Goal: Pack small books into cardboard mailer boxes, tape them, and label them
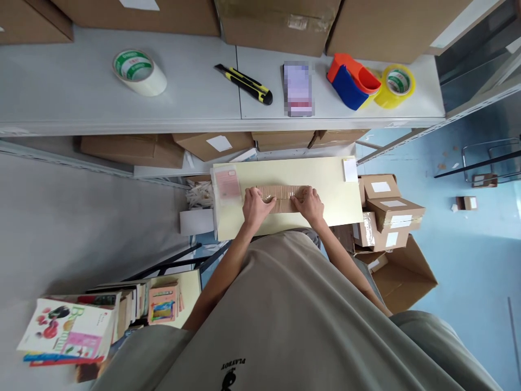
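Note:
A small brown package [282,193] wrapped in shiny tape lies on a pale yellow tabletop [325,184]. My left hand [256,205] presses on its left end with the fingers curled over it. My right hand [308,204] grips its right end the same way. A flat clear sleeve with a pink card [227,184] lies just left of the package.
A grey shelf [81,98] above holds a white tape roll [138,70], a yellow-black utility knife [244,84], a blurred phone [298,88], an orange-blue tape dispenser [352,79] and a yellow tape roll [396,84]. Cardboard boxes [391,212] stack at right. Books [73,331] pile at lower left.

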A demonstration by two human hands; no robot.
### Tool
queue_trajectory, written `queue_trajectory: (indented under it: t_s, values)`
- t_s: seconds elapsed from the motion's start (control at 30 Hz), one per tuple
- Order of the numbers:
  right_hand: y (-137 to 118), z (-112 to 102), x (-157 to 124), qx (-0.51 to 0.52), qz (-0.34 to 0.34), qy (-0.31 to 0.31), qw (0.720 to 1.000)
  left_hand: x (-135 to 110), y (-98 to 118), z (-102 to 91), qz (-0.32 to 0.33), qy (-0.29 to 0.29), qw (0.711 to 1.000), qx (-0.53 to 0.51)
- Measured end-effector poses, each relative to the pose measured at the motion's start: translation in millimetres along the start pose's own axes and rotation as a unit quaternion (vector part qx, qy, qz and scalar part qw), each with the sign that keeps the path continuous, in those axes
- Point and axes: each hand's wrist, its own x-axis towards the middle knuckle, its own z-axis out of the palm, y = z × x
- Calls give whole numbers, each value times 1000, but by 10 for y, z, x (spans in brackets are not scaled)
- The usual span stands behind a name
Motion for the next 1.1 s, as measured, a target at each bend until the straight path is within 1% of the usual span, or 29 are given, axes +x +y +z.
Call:
queue_trajectory:
  t_s: [0.1,0.17,0.23,0.3,0.37,0.47,0.57,0.67,0.8,0.9,0.97,1.1]
  values:
    - [100,-26,49,31,-17,0,999,17,-47,9,13,-3,1000,-20]
    - [218,-62,86,97,-41,-11,994,40,-129,-24,29,-13,998,-45]
    - [354,-95,118,189,-61,-35,979,60,-225,-66,49,-28,996,-72]
    - [469,-104,139,266,-66,-53,960,75,-309,-96,60,-47,993,-96]
    - [533,-80,145,302,-62,-46,950,88,-360,-104,61,-59,990,-113]
    - [534,-15,137,308,-52,-8,950,113,-366,-90,53,-55,989,-125]
    - [498,16,123,319,-45,7,947,130,-328,-81,32,-46,991,-123]
    - [496,-38,120,338,-36,0,941,128,-277,-88,17,-45,990,-129]
    - [523,-251,150,343,-46,13,938,163,-138,-88,27,-35,988,-145]
    - [533,-450,196,335,-63,35,940,241,39,-69,46,-26,987,-151]
    - [538,-551,226,332,-59,42,940,292,161,-49,51,-24,986,-154]
    - [570,-619,255,334,-42,48,940,331,316,12,39,-30,986,-162]
